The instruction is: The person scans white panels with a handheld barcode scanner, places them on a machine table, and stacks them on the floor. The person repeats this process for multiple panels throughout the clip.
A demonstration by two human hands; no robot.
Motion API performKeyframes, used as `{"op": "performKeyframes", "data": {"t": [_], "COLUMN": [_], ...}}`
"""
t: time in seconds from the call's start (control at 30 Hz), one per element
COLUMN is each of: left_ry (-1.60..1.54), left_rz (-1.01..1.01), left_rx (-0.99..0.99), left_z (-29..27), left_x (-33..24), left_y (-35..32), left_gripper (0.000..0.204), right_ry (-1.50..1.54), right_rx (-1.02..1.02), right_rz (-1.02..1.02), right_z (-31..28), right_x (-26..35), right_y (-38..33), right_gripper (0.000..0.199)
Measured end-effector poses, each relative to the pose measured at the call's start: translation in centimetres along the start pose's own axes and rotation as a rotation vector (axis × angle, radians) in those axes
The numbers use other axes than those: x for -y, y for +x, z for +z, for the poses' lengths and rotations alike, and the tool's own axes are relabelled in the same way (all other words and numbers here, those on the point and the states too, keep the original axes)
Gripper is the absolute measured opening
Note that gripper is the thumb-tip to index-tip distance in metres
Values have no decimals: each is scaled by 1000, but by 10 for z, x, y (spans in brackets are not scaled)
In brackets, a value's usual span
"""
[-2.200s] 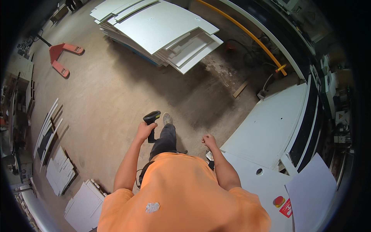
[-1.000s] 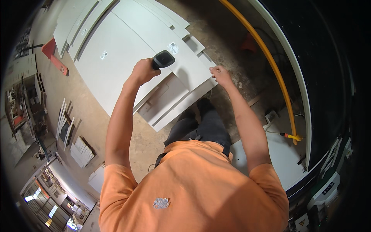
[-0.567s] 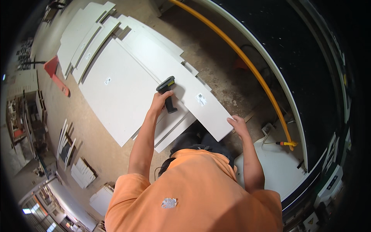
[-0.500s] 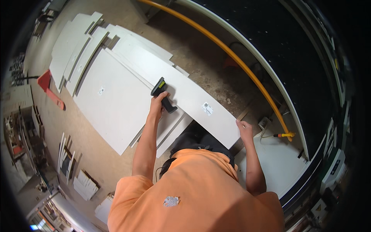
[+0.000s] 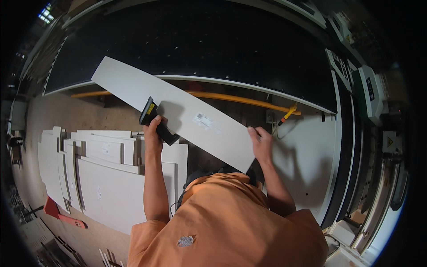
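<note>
This is looking like a factory workshop. White boards (image 5: 113, 184), some of them bearing stickers, are lying in a large stack over the left part of the bare floor (image 5: 49, 109). A red pallet jack (image 5: 62, 217) is standing toward the floor's left edge. A big machine (image 5: 200, 53) is stretching its long black bed along the floor's far edge, and a warning sign (image 5: 390, 141) is showing on equipment beyond the right edge.

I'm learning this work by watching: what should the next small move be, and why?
Probably tilt the scanner in the left hand toward the label: the label faces up, uncovered, on the board, the scanner's head is left of it, and the right hand grips the board's right end.
</note>
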State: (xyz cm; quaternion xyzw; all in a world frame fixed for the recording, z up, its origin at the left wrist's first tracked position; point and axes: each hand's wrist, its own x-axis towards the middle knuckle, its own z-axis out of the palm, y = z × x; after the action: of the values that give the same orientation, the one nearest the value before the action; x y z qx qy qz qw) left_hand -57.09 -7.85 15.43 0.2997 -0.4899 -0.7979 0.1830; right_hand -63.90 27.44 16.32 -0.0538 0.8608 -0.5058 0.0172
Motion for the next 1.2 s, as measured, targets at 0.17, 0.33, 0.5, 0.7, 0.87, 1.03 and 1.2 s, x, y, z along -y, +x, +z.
{"op": "performKeyframes", "data": {"t": [0.17, 0.33, 0.5, 0.7, 0.87, 1.03, 1.2], "left_ry": [87, 115, 91, 12, 9, 101, 110], "left_rz": [-202, -139, 13, -1, 24, 41, 71], "left_rx": [71, -67, -139, -179, -147, -200, -195], "left_z": [72, 106, 129, 113, 82, 71, 81], "left_x": [46, 57, 57, 35, 15, 11, 9], "left_y": [-33, 5, 65, 129, 161, 164, 160], "left_gripper": [51, 39, 28, 30, 28, 31, 34], "right_ry": [331, -71, -270, 241, 505, 821, 558], "right_rx": [264, 12, -244, -235, -663, -634, 182], "right_rz": [-106, 521, 752, 658, 601, 418, 612], "right_z": [39, -29, -87, -122, -209, -246, -200], "right_x": [-22, -187, -333, -320, -226, -121, -59], "right_y": [51, 105, 143, 172, 95, 29, 30], "right_gripper": [33, 60, 74, 24, 33, 41, 44]}}
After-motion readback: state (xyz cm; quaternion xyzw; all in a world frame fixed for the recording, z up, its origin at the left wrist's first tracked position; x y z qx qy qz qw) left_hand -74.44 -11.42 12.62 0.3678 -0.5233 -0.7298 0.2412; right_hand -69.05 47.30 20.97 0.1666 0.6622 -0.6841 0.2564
